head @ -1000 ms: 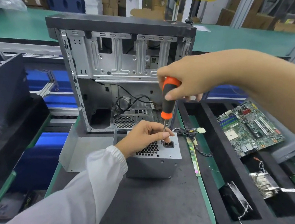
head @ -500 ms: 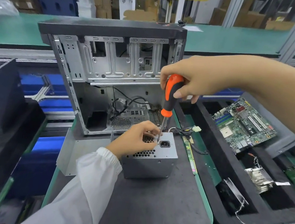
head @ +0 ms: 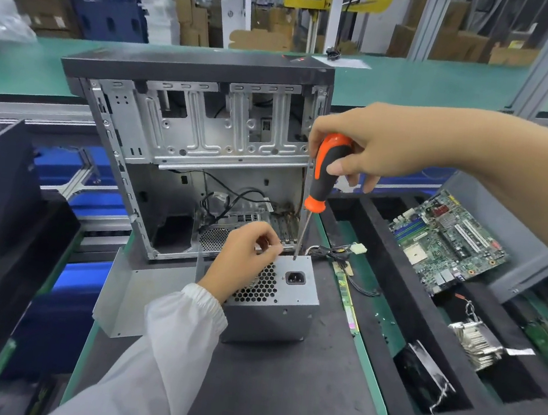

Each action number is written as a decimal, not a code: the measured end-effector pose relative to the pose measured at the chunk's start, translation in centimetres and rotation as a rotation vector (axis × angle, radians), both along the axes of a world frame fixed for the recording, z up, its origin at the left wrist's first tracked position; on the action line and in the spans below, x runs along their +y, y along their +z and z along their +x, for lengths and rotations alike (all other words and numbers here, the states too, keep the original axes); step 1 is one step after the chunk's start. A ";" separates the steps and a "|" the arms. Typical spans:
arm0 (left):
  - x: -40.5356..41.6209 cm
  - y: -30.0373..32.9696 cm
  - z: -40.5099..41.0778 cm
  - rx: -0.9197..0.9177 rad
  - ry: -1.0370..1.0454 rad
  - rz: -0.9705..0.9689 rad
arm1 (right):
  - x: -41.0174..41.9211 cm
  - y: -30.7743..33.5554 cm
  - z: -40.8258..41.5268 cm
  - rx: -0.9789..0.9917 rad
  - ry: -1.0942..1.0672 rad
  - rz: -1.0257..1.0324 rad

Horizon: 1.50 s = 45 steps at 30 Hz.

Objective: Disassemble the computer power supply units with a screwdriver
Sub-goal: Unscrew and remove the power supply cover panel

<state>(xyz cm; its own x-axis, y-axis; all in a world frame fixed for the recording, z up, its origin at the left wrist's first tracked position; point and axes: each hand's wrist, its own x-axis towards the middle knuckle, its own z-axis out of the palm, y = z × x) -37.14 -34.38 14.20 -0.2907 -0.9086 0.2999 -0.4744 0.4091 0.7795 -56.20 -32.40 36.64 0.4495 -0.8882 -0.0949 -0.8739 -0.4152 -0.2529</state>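
Note:
A grey metal power supply unit [head: 274,307] stands on the dark mat, its honeycomb fan grille and power socket facing up. My left hand [head: 243,260] rests on the grille with fingers curled, thumb and forefinger pinching near the unit's far top edge; what they pinch is too small to tell. My right hand [head: 355,151] grips the orange and black screwdriver [head: 325,172] by its handle. The screwdriver stands nearly upright, and its tip touches the unit's far top edge just right of my left fingers.
An opened computer case [head: 203,150] stands right behind the unit. Loose cables with a white connector [head: 346,252] lie to the right. A black foam tray [head: 401,312] on the right holds a motherboard [head: 447,242], a heatsink [head: 477,342] and a fan [head: 425,367]. A loose metal side panel [head: 130,296] lies at the left.
The screwdriver tip has shifted from beside the power socket to the unit's far top edge. My left fingers moved off the shaft and drew together in a pinch at that edge.

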 end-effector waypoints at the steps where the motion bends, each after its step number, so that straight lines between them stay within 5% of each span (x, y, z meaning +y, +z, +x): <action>1: -0.1 0.1 -0.4 0.059 0.034 0.024 | 0.0 -0.1 -0.2 0.024 0.002 0.004; 6: -0.4 0.6 -2.8 0.449 -0.009 0.363 | 0.0 -1.1 -0.9 0.071 0.007 0.022; 18: 0.7 -0.3 -3.1 0.301 -0.184 0.219 | -0.5 -2.6 -1.4 0.028 -0.001 0.052; 45: 0.8 -0.3 -3.1 0.291 -0.187 0.180 | -0.9 -2.8 -1.7 0.045 0.017 0.067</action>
<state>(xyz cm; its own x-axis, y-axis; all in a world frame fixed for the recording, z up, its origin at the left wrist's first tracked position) -40.28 -33.54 13.90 -0.3828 -0.8935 0.2346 -0.1533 0.3119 0.9377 -57.93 -33.29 33.86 0.4581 -0.8717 -0.1743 -0.8781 -0.4132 -0.2413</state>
